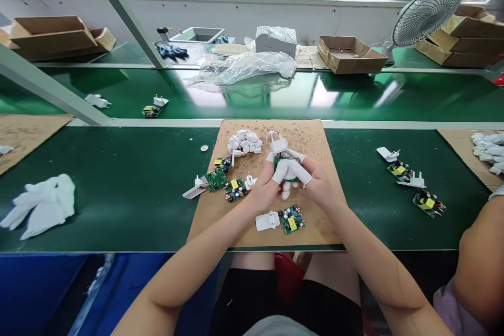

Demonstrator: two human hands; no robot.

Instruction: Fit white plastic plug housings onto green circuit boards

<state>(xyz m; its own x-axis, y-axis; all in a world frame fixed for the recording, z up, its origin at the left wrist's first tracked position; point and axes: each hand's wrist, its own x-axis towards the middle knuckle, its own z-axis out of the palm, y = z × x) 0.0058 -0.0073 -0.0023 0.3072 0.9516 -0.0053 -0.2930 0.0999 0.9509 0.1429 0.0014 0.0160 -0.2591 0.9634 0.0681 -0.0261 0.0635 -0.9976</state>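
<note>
Both my hands meet over the brown cardboard sheet (307, 131), with white covers on several fingers. Between them is a green circuit board (277, 159) with a white plug piece (279, 145) at its far end, prongs pointing away. My left hand (270, 181) grips the board's left side; my right hand (311, 173) grips the right, and the fingers hide most of it. Just in front lies a circuit board (292, 219) beside a white plug cover (268, 221). To the left are more boards with plug pieces (216, 180) and a heap of small white caps (244, 142).
A white glove (43, 205) lies on the green table at left. More boards (428, 202) lie at right, near another person's arm (482, 262). Beyond the ledge, the green belt (346, 100) carries a board with a plug piece (153, 109). Cardboard boxes (350, 58) and a fan (428, 13) stand behind.
</note>
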